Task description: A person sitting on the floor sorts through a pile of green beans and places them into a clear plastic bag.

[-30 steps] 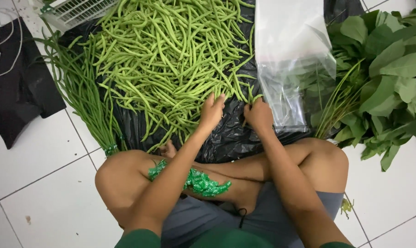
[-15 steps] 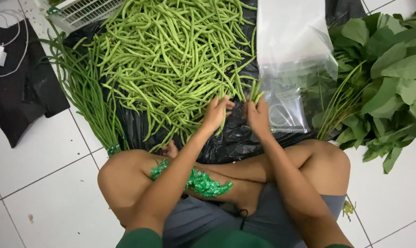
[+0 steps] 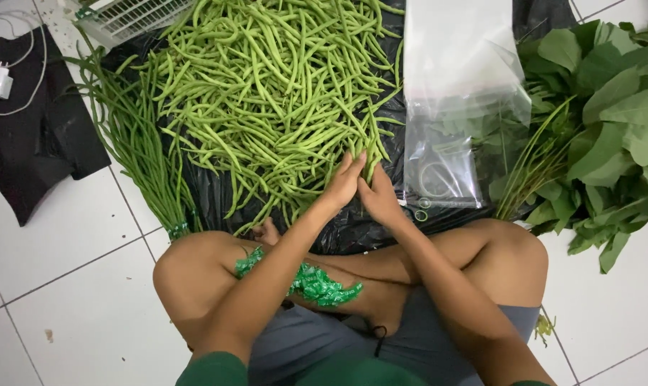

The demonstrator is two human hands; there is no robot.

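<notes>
Beans [image 3: 266, 93] cover most of the black plastic sheet [image 3: 216, 193] in front of me, a loose green heap spread wide. My left hand [image 3: 343, 184] and right hand [image 3: 378, 196] meet at the near edge of that heap, palms facing each other, fingers straight and pressed close together around a few beans; whether any bean is truly gripped I cannot tell, since the hands hide it. A bundle of long beans [image 3: 134, 150] lies tied along the left side of the sheet. Clear plastic bags [image 3: 456, 78] lie to the right of the heap, flat and, as far as I can see, holding no beans; a few rubber bands [image 3: 420, 209] sit at their near edge. Leafy greens [image 3: 595, 121] are piled further right. Green twist ties [image 3: 317, 282] rest on my crossed legs. Judging by the big loose heap and unfilled bags, nearly all the sorting looks left to do.
</notes>
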